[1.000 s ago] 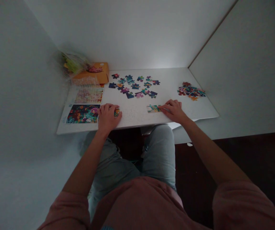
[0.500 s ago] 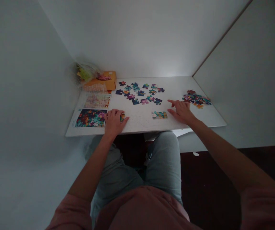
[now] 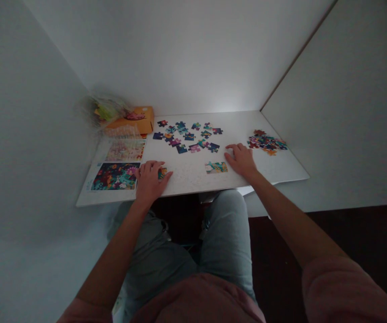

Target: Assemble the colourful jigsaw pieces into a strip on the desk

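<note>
On the white table's front left part my left hand (image 3: 149, 180) rests with its fingers spread. A small orange and teal puzzle piece (image 3: 162, 172) shows between the thumb and index finger, partly covered by the hand. My right hand (image 3: 243, 161) lies on the table, open, fingers loosely stretched and holding nothing. Just left of it is a short strip of joined puzzle pieces (image 3: 216, 168) in teal and orange. Farther back, several loose puzzle pieces (image 3: 189, 137) lie spread out, picture side up.
A heap of puzzle pieces (image 3: 266, 142) lies at the right. Beside my left hand is a printed picture sheet (image 3: 114, 176), with another sheet (image 3: 126, 150) behind it. An orange box (image 3: 149, 119) and clear plastic wrapping (image 3: 107, 110) stand at the back left, near the walls.
The view has shifted, so the table appears farther left and lower. My right hand has curled its index finger slightly. My left hand stays over the same puzzle piece.
</note>
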Motion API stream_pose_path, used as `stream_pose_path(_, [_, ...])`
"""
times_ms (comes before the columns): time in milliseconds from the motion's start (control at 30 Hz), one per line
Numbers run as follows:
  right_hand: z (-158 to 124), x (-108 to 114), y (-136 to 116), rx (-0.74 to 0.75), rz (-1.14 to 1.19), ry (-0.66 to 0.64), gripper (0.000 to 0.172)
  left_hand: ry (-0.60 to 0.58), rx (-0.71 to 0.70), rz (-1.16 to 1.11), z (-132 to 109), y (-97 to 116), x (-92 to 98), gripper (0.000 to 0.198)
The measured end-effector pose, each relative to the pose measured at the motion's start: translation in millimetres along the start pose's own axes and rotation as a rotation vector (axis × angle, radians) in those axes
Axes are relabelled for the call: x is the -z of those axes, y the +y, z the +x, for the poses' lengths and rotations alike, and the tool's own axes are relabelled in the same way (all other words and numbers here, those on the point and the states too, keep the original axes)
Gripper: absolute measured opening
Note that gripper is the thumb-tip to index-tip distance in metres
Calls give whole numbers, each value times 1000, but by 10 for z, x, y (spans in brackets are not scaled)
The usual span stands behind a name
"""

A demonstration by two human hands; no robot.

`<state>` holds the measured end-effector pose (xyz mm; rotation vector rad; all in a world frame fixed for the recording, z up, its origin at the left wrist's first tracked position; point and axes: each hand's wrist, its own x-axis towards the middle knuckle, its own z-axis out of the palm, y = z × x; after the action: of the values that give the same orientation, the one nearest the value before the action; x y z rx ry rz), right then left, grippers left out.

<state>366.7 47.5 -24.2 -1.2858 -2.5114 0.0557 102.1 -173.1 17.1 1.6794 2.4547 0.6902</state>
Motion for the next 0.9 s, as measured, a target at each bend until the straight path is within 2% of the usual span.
stream_pose_path(100, [6, 14, -25, -3, -1, -4, 36, 23, 20, -30, 82, 51, -5, 44])
stream_pose_path(200, [12, 8, -25, 5, -6, -2, 37, 7, -28, -54, 366, 197, -92, 42])
stream_pose_path(267, [18, 2, -15, 11, -8, -1, 37, -32, -127, -70, 696, 337, -223, 40])
stream_pose_path(400, [36, -9, 14, 20, 11, 8, 35, -113, -263, -42, 1522, 630, -616, 40])
stream_pose_path(500, [50, -17, 37, 9, 27, 19, 39, -145, -306, -5, 2075, 798, -896, 41])
stream_pose_path(600, [62, -18, 54, 1, 41, 21, 41, -187, -266, 64, 2481, 901, -1078, 47])
stream_pose_path(733, [75, -8, 70, 10, 44, 6, 42, -232, -208, 102, 2810, 981, -1181, 51])
stream_pose_path(900, [77, -5, 81, 3, 37, -10, 44, -290, -171, 5, 2914, 1074, -1217, 40])
